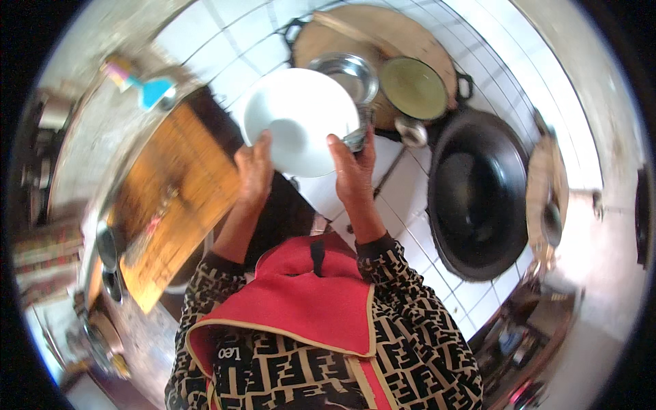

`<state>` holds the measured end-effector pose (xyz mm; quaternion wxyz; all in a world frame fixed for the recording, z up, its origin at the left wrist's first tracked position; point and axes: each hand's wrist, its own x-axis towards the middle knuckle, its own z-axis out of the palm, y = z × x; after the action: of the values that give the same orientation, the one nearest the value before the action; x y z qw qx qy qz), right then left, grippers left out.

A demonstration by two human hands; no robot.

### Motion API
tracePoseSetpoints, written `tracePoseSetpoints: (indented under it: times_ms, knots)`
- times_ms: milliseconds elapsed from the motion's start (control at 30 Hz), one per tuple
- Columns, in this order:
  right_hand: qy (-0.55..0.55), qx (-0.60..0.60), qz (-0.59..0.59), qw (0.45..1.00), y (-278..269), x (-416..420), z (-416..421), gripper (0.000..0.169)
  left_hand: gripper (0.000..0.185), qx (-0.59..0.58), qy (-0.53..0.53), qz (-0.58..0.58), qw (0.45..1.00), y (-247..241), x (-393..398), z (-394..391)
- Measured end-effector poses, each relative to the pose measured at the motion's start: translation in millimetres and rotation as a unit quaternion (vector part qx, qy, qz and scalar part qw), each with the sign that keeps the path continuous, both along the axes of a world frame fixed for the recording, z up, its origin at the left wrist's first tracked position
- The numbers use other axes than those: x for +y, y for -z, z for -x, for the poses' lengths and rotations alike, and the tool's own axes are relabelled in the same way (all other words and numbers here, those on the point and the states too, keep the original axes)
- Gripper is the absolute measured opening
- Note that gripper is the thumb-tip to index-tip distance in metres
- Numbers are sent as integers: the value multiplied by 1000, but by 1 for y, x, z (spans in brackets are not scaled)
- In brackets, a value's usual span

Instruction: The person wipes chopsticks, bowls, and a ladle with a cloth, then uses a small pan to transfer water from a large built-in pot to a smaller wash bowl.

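Note:
A white bowl (307, 113) is held up in front of me between both hands. My left hand (254, 166) grips its near left rim, thumb on the inside. On the right side, my right hand (356, 171) has its thumb over the rim and its fingers beneath. A shiny, clear or metal piece (363, 130) shows by the right fingers; I cannot tell whether they hold it too. Just beyond the bowl, and partly covered by it, is a stainless steel basin (353, 77). Beside that basin sits a pot with a pale yellow-green inside (414, 88).
A round wooden lid (328, 38) lies under these vessels on the white-tiled stove (410, 210). A metal ladle (411, 132) rests near its edge. To the right is a large black wok (476, 200), with another wooden lid (538, 179) beyond. A wooden board (189, 159) lies left.

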<state>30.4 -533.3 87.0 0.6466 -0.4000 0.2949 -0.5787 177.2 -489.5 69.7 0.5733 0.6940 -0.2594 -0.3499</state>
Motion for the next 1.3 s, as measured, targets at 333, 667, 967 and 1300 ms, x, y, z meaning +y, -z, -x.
tracePoseSetpoints:
  times_ms: [333, 667, 967, 1300]
  knots:
    - [-103, -64, -152, 981, 9, 41, -96, 34, 37, 140, -62, 103, 983, -8, 38, -30]
    - [-203, 138, -28, 969, -20, 22, -137, 44, 47, -58, 10, 2, 998, -26, 92, -133]
    - [-160, -8, -131, 978, 5, 80, -215, 44, 35, 125, -109, 65, 984, -12, 111, -142]
    - [-241, 166, -145, 945, 31, 55, -217, 45, 32, 28, -151, 85, 984, 18, 138, -161]
